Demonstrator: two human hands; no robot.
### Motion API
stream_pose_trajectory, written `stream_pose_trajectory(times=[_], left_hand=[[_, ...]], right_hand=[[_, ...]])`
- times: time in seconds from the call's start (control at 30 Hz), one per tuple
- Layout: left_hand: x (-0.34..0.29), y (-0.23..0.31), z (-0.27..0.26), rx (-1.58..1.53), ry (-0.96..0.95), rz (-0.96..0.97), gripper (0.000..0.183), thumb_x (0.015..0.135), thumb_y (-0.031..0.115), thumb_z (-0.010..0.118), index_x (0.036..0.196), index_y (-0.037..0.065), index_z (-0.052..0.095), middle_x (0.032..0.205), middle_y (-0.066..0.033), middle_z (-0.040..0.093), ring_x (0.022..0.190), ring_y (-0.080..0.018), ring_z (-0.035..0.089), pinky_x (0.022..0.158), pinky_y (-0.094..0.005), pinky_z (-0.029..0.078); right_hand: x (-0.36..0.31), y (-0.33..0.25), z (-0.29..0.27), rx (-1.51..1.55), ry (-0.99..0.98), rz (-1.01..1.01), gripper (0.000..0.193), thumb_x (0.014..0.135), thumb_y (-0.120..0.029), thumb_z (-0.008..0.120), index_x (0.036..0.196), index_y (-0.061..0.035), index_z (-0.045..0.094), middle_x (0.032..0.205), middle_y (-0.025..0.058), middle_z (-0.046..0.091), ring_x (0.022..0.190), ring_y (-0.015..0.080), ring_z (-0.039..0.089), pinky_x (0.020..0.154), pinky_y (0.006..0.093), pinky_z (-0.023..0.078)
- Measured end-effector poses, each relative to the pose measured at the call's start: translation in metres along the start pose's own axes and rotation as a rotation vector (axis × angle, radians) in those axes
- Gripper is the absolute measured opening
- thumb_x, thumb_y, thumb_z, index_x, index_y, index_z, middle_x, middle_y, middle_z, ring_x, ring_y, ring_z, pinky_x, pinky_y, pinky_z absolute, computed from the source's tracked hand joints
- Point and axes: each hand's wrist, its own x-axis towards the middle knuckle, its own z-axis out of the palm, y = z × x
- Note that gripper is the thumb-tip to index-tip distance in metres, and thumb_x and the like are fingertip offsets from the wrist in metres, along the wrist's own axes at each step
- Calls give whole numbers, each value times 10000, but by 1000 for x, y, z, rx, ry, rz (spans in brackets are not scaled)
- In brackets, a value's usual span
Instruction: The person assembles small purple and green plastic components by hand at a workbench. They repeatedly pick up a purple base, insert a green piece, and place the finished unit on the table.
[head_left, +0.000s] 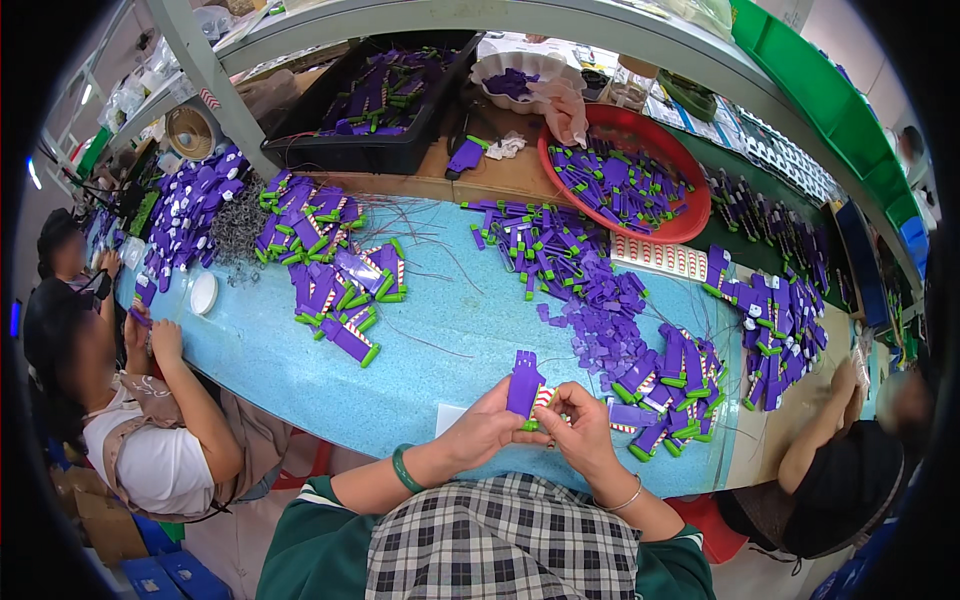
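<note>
Close in front of my body, my left hand [478,432] is closed around a purple plastic part [523,384] with a green end. My right hand [584,432] pinches at the same part's lower right side. Between the fingers shows a red-and-white striped piece [544,398], perhaps a sticker; whether it is fixed to the part I cannot tell. Just right of my right hand lies a pile of purple-and-green parts with striped strips [680,385]. Beyond it are small flat purple pieces [605,320]. A white sheet [449,416] lies partly under my left hand.
The blue table [430,320] carries more purple-and-green parts [320,255] with thin wires on the left. A red basin [700,215] and a black crate [350,155] of parts stand behind. A shelf beam [500,20] crosses above. Co-workers sit at left [150,430] and right [840,470].
</note>
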Motion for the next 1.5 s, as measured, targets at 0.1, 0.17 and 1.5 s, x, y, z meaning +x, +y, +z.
stream_pose_trajectory(times=[0.1, 0.17, 1.5], left_hand=[[1, 0, 3, 196, 54, -2, 402, 924, 14, 460, 1306, 50, 340, 1206, -93, 482, 1095, -193, 544, 892, -385, 538], [1, -1, 4, 321, 77, 10, 357, 923, 4, 481, 1263, 40, 381, 1191, -83, 497, 1079, -182, 553, 872, -376, 551], [6, 43, 3, 1748, -143, 1328, 192, 658, 73, 686, 798, 64, 556, 1013, -111, 568, 906, -278, 601, 728, -365, 549]], right_hand=[[-1, -1, 2, 26, 21, 1, 139, 789, -76, 707, 800, -20, 579, 734, 27, 588, 651, 86, 529, 596, 241, 442], [-2, -2, 0, -17, 50, 1, 146, 775, -76, 714, 757, -23, 580, 699, 38, 585, 632, 107, 531, 577, 253, 431], [18, -33, -15, 623, -231, 305, 75, 875, -80, 600, 926, -29, 619, 872, -12, 617, 784, 50, 554, 709, 201, 441]])
